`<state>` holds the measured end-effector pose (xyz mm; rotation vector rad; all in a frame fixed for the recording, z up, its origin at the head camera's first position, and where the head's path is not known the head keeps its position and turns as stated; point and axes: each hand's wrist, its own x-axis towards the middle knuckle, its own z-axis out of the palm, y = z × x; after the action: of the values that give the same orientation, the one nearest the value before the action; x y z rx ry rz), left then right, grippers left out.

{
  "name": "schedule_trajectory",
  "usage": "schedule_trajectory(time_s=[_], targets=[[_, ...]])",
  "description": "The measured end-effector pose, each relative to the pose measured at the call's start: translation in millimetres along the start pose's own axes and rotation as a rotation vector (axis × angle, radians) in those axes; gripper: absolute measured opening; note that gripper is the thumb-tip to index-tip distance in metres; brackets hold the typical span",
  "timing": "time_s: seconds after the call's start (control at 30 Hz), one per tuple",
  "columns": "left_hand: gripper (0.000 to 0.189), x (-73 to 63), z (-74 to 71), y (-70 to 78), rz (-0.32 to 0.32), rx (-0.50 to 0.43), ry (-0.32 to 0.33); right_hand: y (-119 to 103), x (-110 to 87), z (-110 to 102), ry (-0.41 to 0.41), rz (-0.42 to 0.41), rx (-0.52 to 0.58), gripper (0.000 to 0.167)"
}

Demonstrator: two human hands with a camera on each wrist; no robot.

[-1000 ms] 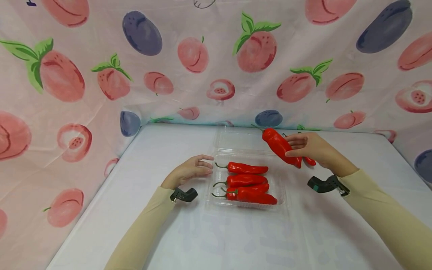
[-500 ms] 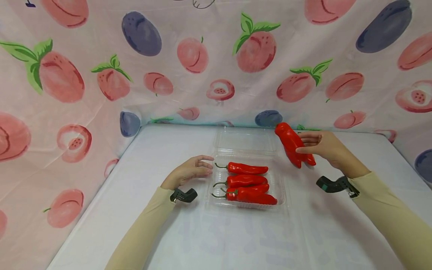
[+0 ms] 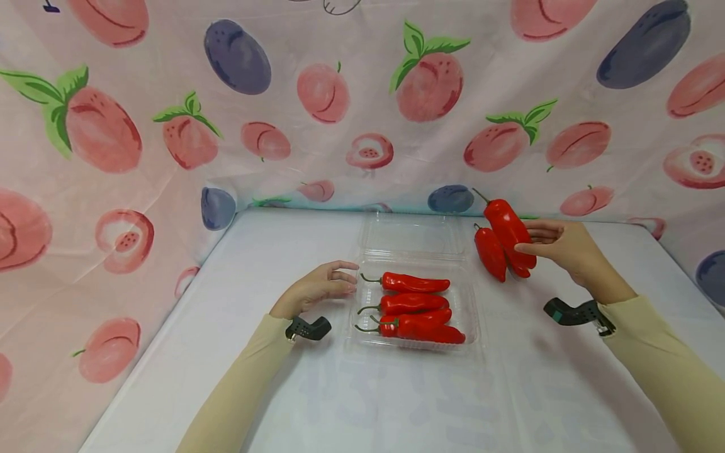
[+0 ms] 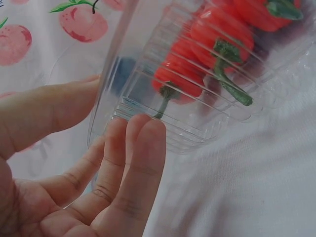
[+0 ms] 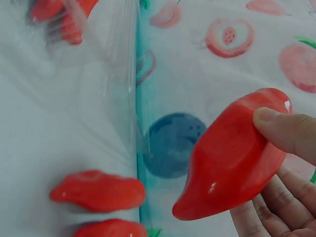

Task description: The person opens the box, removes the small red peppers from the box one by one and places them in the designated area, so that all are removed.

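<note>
My right hand (image 3: 572, 251) pinches a red pepper (image 3: 508, 229) between thumb and fingers, its stem pointing up and left. In the right wrist view the thumb lies across one face of this pepper (image 5: 232, 158). Just below and left of it, another red pepper (image 3: 490, 253) lies on the table, with the tip of a further pepper (image 3: 521, 272) showing beside it. Relaxed, nearly straight fingers of my left hand (image 3: 317, 288) rest at the left side of a clear plastic box (image 3: 474, 308). Inside lie several red peppers (image 3: 415, 303), their green stems toward that hand.
The box's clear hinged lid (image 3: 410, 234) lies folded back behind it. A fruit-patterned curtain (image 3: 368, 94) hangs at the back and left of the white table (image 3: 272, 245). Each wrist wears a black camera mount (image 3: 308, 327).
My right hand has carried the red pepper to the right, away from the box, and turned it more upright, uncovering the pepper on the table. The left hand has stayed at the box.
</note>
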<state>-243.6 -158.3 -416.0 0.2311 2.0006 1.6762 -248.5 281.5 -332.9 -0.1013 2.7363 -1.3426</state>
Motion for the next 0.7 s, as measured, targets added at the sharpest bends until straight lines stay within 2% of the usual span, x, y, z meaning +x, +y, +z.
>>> schedule_trajectory(time_s=[0.37,0.7], targets=[[0.053,-0.9,0.6,0.0,0.007,-0.036,-0.005,15.6,-1.1,-3.3,0.090,0.043,-0.008,0.073],[0.053,-2.2,0.5,0.3,0.012,-0.027,-0.011,29.2,-0.3,-6.0,0.114,0.100,0.006,0.077]])
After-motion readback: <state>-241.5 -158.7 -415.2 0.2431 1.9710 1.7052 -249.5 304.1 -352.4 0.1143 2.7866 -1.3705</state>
